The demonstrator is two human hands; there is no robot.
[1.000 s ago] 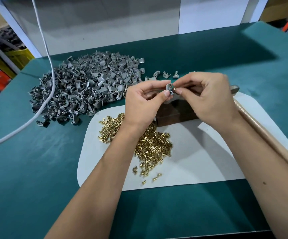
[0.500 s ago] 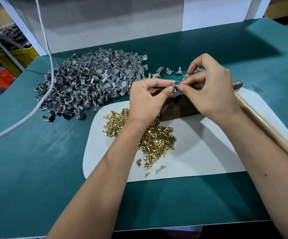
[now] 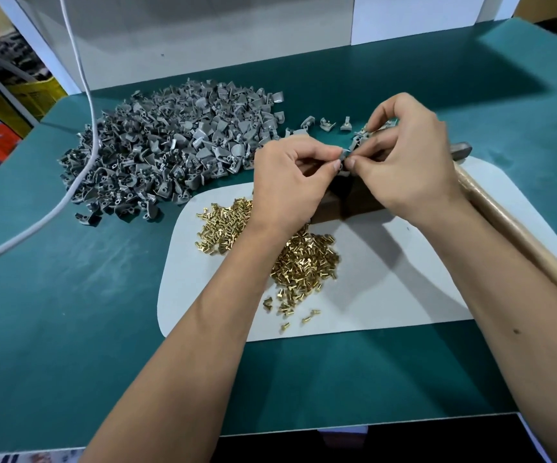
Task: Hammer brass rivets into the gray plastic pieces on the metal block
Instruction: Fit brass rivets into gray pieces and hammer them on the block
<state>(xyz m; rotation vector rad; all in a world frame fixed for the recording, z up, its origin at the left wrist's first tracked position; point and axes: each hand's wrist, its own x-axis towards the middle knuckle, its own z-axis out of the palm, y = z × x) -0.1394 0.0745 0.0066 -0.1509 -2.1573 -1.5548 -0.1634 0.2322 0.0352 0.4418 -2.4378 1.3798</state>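
Hands unchanged since a second ago: my left hand (image 3: 292,182) and right hand (image 3: 404,168) still pinch one gray plastic piece (image 3: 344,156) above the metal block (image 3: 340,203). Rivet insertion likely ongoing; hammer (image 3: 510,225) untouched.

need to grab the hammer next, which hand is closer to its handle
Right. The right hand sits just beside the hammer handle, its wrist almost against it; the left hand is farther away, across the metal block.
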